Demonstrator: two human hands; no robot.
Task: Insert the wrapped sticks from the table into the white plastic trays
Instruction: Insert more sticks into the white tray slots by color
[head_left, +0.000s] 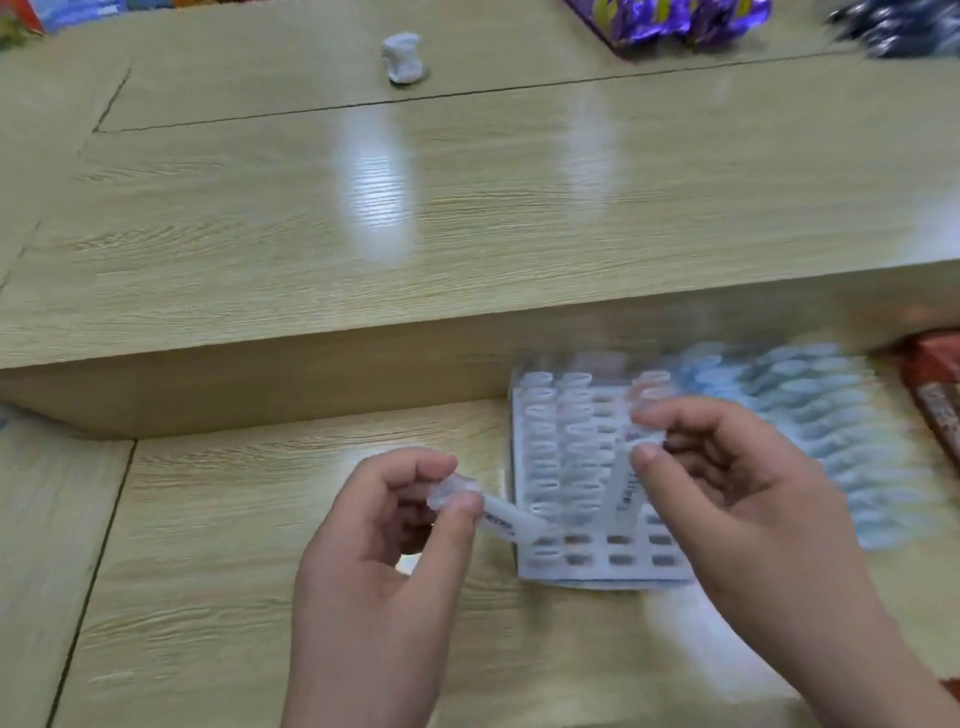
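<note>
Roughly midway through, judging by the tray (597, 571). Lying flat on the lower tabletop (260, 519), just before the raised step of the desk. Packed down its two left columns with the white looped tops of seated sticks, plus a few at the top of a column further right. Open and dark along the bottom rows and down the column between. Too blurred for a count.

Pinching one wrapped stick (506, 522) by its crimped end in the left hand (384, 561), thumb and forefinger closed on it, other fingers curled. Slanting, far tip touching or just over the tray's left edge; cannot tell which. Pinching a second stick (626, 488) in the right hand (737, 467), between thumb and forefinger, nearly upright over the middle of the tray, lower end down among the slots. Seated or only hovering, cannot tell.

Right of the tray, touching or just beside it, a spread of pale blue wrapped pieces (821, 431). Probably the supply not yet inserted, though too smeared to rule out a second, filled tray. On the upper tabletop, well apart, a crumpled white scrap (402, 54) and purple packets (675, 18). At the right edge, a red box (935, 374).

Left to do, by this reading: seat both sticks in hand, then fill the empty slots.
</note>
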